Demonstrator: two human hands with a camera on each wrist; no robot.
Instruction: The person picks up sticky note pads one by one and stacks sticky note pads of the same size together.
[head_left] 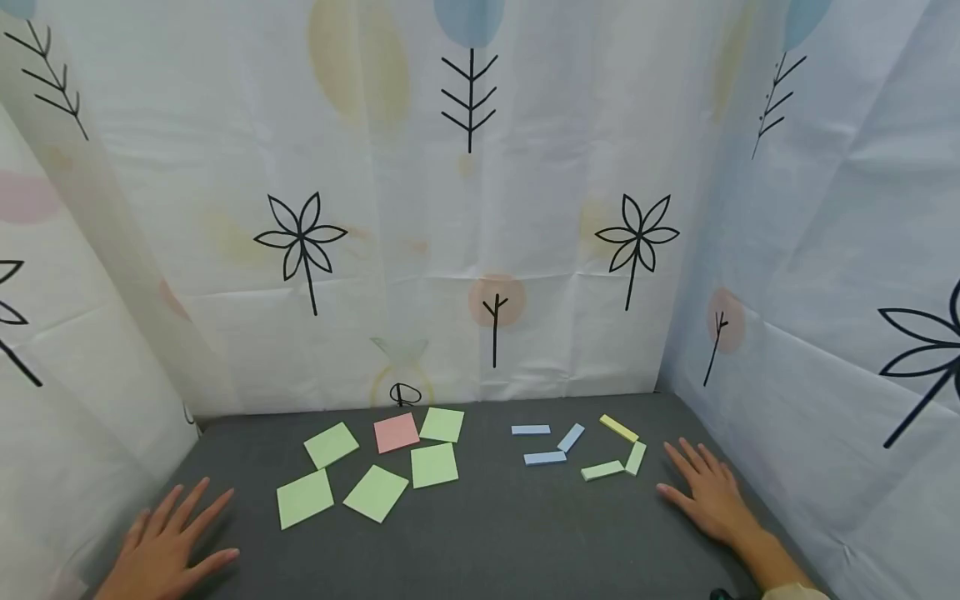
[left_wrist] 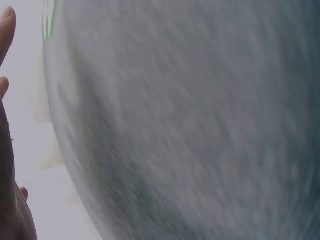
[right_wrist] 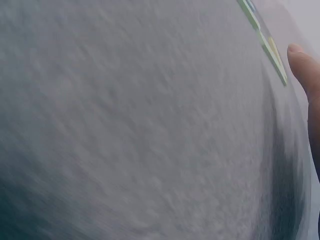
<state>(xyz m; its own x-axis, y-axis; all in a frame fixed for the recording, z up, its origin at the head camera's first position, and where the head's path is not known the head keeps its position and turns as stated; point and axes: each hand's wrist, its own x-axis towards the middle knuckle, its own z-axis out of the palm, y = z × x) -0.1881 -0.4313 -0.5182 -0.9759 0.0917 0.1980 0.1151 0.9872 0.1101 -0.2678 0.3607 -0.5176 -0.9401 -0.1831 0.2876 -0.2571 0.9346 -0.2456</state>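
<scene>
My left hand lies at the table's left side, palm down with fingers spread, holding nothing. Closest to it is a green square sticky note. More green notes, among them one at the front, surround a pink sticky note. Over on the right, my right hand also has spread fingers and nothing in its grasp. Beside it are small paper strips: a green strip, another green strip, a yellow strip and several blue strips. In the right wrist view the thumb shows near the green strips.
The dark grey table is enclosed by white printed curtains at the back and both sides. The right-hand curtain hangs close to the right arm. A small dark object shows at the bottom edge by the right sleeve.
</scene>
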